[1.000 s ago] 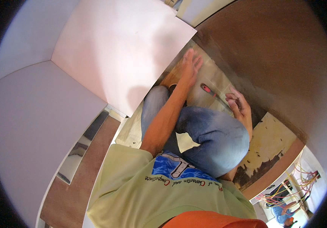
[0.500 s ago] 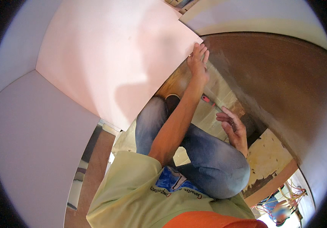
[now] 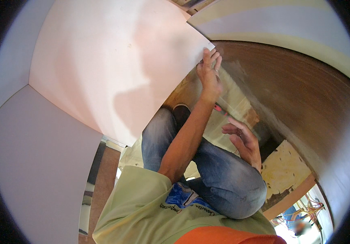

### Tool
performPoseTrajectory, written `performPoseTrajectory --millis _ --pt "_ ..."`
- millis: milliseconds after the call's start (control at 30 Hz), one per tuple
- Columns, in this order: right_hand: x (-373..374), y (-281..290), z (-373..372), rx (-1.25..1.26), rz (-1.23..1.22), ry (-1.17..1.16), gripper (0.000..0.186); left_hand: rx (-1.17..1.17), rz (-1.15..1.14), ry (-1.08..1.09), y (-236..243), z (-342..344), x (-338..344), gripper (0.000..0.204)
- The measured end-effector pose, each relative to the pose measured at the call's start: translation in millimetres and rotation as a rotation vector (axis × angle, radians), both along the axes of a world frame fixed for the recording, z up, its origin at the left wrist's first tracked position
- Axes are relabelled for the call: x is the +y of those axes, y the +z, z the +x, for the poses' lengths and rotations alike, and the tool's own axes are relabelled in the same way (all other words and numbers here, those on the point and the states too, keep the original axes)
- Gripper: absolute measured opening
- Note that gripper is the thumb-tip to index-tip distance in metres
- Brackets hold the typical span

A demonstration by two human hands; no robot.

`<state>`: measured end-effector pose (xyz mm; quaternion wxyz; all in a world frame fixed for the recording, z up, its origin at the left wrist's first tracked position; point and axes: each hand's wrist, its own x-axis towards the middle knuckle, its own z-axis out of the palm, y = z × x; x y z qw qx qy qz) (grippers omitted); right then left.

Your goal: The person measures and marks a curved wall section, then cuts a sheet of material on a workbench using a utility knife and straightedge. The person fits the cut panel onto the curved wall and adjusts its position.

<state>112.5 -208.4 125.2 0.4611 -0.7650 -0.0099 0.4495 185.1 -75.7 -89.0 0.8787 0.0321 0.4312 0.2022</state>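
Note:
At the near corner of a large white panel [image 3: 101, 61], my left hand [image 3: 210, 77] reaches up with its fingers stretched out and slightly apart, touching the panel's edge. One finger lies over the panel's face; the others show beyond the edge. My right hand [image 3: 245, 142] is raised beside my bent knee, fingers loosely curved and thumb apart, nothing in it. Just past its fingertips lies a tool with a red and black handle [image 3: 219, 108], on the pale floor; the rest of the tool is partly hidden.
A dark brown wood-grain board [image 3: 289, 77] stands to the right, dusty along its lower edge. Plain grey panels [image 3: 44, 162] rise on the left. Beyond an opening at lower right are tangled coloured wires [image 3: 313, 207] and a blurred person [image 3: 299, 225]. My knee [image 3: 240, 191] is folded in front.
My right hand has shifted slightly left, its fingertips now closer to the red-handled tool. My left hand stays at the panel's corner, its fingers slightly rearranged. The view has shifted a little.

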Motion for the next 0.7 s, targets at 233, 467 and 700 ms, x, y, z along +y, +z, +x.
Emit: performPoseTrajectory --millis 233,467,700 --pt "2 -1 -3 -0.023 0.012 0.039 0.050 0.014 0.051 -0.017 2 -7 9 0.070" --pt "14 -42 17 -0.532 -0.157 0.398 0.041 -0.042 0.027 -0.022 5 -8 14 0.065" --pt "36 -113 57 -0.594 -0.051 0.238 0.034 -0.059 -0.023 -0.074 -6 -8 16 0.043"
